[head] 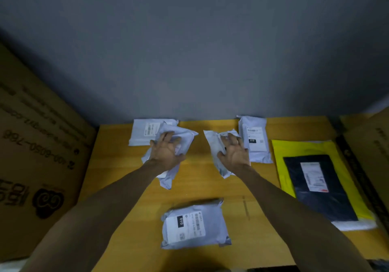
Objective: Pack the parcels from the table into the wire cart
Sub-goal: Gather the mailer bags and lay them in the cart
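"010" is printed white on black on the grey parcel [194, 223] at the near edge of the table [117, 166]. Left of the table, "400-8050-768" is seen upside down on the cardboard box [31, 145]. The other labels are blurred.

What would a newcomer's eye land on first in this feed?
The two arms reaching mid-table: the left grip holds a crumpled white mailer and the right grip holds a second white mailer, both on the far half of the table. Next, the bright yellow bag at the right edge with a dark parcel lying on it, then the white parcel marked 010 near the front edge.
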A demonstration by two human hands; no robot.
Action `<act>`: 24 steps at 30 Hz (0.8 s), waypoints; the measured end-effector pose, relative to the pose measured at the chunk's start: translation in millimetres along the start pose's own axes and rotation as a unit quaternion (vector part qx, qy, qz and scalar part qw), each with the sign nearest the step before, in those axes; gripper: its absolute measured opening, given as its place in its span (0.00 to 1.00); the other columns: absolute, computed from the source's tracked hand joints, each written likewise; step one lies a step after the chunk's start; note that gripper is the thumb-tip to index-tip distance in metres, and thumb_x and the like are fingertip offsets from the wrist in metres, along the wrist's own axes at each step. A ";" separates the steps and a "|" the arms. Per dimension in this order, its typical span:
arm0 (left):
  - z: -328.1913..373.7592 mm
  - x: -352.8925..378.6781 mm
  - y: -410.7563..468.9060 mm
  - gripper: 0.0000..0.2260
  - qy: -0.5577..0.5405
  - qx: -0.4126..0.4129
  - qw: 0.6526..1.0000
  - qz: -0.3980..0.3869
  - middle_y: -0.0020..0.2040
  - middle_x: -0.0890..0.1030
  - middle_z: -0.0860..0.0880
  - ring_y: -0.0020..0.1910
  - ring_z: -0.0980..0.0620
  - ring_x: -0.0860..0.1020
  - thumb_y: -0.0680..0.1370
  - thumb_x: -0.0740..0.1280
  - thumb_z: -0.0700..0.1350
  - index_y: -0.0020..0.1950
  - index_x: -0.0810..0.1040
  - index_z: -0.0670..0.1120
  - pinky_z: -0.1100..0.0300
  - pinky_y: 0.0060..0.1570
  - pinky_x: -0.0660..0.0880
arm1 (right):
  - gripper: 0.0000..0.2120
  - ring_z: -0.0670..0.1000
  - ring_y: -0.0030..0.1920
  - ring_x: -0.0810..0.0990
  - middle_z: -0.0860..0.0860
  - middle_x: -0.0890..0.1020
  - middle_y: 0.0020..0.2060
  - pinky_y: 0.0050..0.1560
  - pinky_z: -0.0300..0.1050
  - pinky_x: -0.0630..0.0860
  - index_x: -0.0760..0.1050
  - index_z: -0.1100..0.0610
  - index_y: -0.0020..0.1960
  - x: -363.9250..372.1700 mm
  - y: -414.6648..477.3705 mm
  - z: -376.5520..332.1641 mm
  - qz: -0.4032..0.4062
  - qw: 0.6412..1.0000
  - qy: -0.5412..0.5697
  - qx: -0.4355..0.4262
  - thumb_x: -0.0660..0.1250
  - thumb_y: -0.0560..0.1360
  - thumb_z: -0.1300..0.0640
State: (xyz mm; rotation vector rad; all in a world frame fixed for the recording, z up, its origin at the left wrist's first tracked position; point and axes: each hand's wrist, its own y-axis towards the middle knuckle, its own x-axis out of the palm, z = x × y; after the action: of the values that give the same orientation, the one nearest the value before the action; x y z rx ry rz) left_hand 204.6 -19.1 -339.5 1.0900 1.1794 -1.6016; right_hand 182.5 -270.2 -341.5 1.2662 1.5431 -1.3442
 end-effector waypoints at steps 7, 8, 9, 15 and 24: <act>37.3 -49.9 13.8 0.30 0.004 -0.007 0.999 0.043 0.77 0.56 0.51 0.76 0.49 0.54 0.75 0.65 0.60 0.75 0.65 0.53 0.43 0.68 0.61 | 0.30 0.58 0.75 0.55 0.52 0.55 0.78 0.67 0.62 0.67 0.57 0.51 0.78 -55.6 0.4 5.9 0.052 0.999 -0.003 0.016 0.61 0.79 0.46; 42.0 -56.8 15.3 0.30 0.006 -0.004 0.999 0.048 0.77 0.56 0.51 0.76 0.49 0.54 0.75 0.66 0.60 0.75 0.64 0.53 0.43 0.68 0.61 | 0.30 0.58 0.75 0.55 0.52 0.55 0.78 0.67 0.62 0.68 0.57 0.51 0.78 -63.3 -0.8 7.8 0.060 0.998 -0.004 0.015 0.61 0.79 0.46; 45.9 -64.0 16.4 0.31 0.009 0.000 0.999 0.051 0.77 0.56 0.51 0.77 0.48 0.53 0.75 0.66 0.60 0.75 0.64 0.53 0.43 0.68 0.61 | 0.30 0.58 0.75 0.54 0.52 0.55 0.78 0.67 0.63 0.68 0.57 0.51 0.78 -70.9 -2.5 9.7 0.069 0.997 -0.003 0.016 0.61 0.79 0.46; 63.9 -113.4 26.0 0.32 0.005 0.044 0.996 0.074 0.79 0.55 0.51 0.78 0.48 0.50 0.75 0.65 0.61 0.76 0.63 0.53 0.37 0.69 0.60 | 0.30 0.58 0.75 0.55 0.51 0.56 0.78 0.67 0.60 0.68 0.58 0.50 0.78 -115.4 -21.2 21.0 0.106 0.993 -0.006 0.044 0.61 0.79 0.46; 86.3 -166.1 17.5 0.31 0.020 0.167 0.979 0.112 0.79 0.56 0.51 0.78 0.48 0.51 0.76 0.65 0.61 0.76 0.64 0.53 0.38 0.69 0.59 | 0.29 0.57 0.75 0.56 0.50 0.58 0.77 0.67 0.62 0.68 0.59 0.49 0.77 -159.9 -81.1 13.8 0.192 0.972 -0.025 0.133 0.61 0.79 0.46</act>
State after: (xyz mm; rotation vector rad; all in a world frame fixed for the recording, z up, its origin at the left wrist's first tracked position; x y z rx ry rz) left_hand 251.2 -84.7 -169.6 1.4221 0.7940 -1.6395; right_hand 144.9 -315.7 -171.7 1.5872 1.0352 -1.3399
